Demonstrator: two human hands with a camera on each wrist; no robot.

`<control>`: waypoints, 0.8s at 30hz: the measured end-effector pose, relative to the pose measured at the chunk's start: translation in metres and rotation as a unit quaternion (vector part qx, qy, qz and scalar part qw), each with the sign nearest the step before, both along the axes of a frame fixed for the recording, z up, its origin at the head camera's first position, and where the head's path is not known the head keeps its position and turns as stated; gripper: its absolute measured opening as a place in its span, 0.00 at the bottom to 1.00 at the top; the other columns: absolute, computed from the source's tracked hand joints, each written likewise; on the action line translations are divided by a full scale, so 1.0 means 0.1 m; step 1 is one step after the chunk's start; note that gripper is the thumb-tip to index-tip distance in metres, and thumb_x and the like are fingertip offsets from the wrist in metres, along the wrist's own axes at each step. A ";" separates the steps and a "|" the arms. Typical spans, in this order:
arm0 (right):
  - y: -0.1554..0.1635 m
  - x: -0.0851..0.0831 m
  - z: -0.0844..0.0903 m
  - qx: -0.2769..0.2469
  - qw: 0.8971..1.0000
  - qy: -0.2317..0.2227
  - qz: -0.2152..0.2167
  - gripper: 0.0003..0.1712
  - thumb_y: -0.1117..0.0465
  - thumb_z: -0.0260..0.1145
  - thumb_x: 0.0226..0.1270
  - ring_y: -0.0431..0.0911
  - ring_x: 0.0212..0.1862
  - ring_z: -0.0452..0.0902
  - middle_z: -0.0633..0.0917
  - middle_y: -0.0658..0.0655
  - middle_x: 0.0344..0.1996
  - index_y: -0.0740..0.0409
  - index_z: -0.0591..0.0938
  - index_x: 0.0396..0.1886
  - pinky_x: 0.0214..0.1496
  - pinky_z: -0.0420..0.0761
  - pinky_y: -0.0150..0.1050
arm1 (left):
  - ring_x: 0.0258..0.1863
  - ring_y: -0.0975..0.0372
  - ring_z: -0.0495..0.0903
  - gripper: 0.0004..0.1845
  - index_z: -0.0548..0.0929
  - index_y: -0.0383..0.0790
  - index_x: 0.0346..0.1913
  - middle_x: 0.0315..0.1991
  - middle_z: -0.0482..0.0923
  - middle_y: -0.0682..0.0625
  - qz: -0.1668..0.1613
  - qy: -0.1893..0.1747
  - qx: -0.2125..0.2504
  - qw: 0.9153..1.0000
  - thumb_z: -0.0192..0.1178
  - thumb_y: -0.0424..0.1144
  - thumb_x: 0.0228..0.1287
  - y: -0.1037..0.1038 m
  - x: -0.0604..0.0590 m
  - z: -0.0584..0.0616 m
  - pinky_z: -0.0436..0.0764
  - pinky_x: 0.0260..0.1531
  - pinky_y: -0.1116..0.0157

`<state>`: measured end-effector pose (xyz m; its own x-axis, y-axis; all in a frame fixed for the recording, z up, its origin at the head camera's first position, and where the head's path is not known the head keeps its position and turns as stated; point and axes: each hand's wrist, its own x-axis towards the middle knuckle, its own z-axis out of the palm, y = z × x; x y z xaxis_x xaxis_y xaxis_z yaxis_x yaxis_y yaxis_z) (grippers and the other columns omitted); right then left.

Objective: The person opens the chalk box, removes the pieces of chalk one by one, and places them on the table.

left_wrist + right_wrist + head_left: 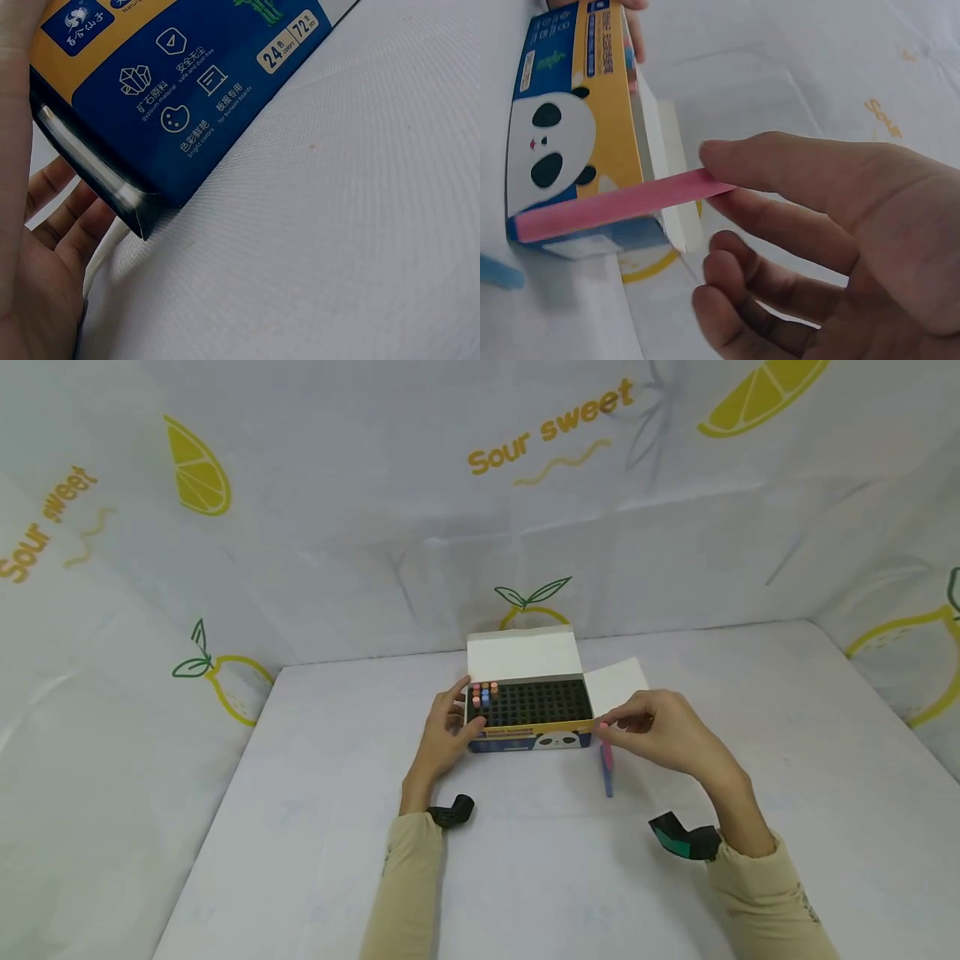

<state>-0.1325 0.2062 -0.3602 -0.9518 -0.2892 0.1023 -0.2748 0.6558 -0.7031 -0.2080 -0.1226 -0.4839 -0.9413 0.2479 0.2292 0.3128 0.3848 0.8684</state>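
Observation:
An opened chalk box [532, 739], blue and yellow with a panda on its front, sits on the table. Its black holder [543, 702] has many holes, and several coloured chalks [485, 693] stand in the back left ones. My left hand [438, 739] grips the box's left end, thumb at the front edge and fingers around the side. Between thumb and index finger, my right hand [663, 731] pinches one end of a pink chalk stick [619, 204], which hangs down beside the box's right front corner. A blue chalk stick [607, 783] lies on the table below it.
The white lid [522, 653] stands raised at the back of the box, and a side flap [618, 681] sticks out to the right. Behind the white table [315, 877] rises a cloth backdrop [360, 543] printed with lemons. A wrist camera sits on each forearm.

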 end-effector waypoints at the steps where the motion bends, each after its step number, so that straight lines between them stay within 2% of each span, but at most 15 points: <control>1: 0.02 0.00 0.00 0.003 1.000 -0.014 0.003 0.08 0.60 0.76 0.63 0.38 0.29 0.73 0.86 0.53 0.29 0.59 0.92 0.37 0.30 0.75 0.32 | 0.51 0.52 0.74 0.49 0.62 0.57 0.80 0.61 0.69 0.39 -0.001 0.000 0.001 1.000 0.56 0.78 0.61 0.00 0.00 0.00 0.77 0.54 0.52; 4: 0.08 -0.02 -0.02 0.018 0.999 -0.050 0.006 0.10 0.58 0.76 0.62 0.38 0.29 0.74 0.87 0.54 0.31 0.61 0.92 0.37 0.30 0.76 0.32 | 0.52 0.52 0.74 0.50 0.62 0.56 0.80 0.62 0.69 0.39 -0.002 0.000 0.002 1.000 0.55 0.78 0.60 -0.01 0.01 0.00 0.77 0.54 0.53; 14: 0.21 -0.12 -0.17 0.061 0.992 -0.115 -0.003 0.13 0.56 0.75 0.62 0.43 0.32 0.76 0.90 0.53 0.30 0.63 0.92 0.35 0.32 0.75 0.37 | 0.51 0.52 0.74 0.51 0.62 0.57 0.79 0.61 0.69 0.38 0.004 -0.004 0.000 1.000 0.55 0.80 0.58 -0.02 0.00 -0.01 0.77 0.54 0.54; 24: 0.25 -0.17 -0.32 0.072 0.991 -0.113 -0.005 0.14 0.57 0.74 0.63 0.43 0.31 0.75 0.88 0.55 0.29 0.65 0.92 0.38 0.31 0.74 0.38 | 0.50 0.53 0.75 0.49 0.61 0.59 0.80 0.61 0.69 0.39 0.000 -0.004 -0.001 1.000 0.56 0.78 0.60 -0.01 -0.01 0.00 0.77 0.54 0.54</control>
<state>-0.1497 0.2316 -0.3919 -0.9484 -0.2764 -0.1554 -0.1147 0.7560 -0.6444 -0.2088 -0.1232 -0.4836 -0.9431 0.2481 0.2214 0.3058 0.3857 0.8705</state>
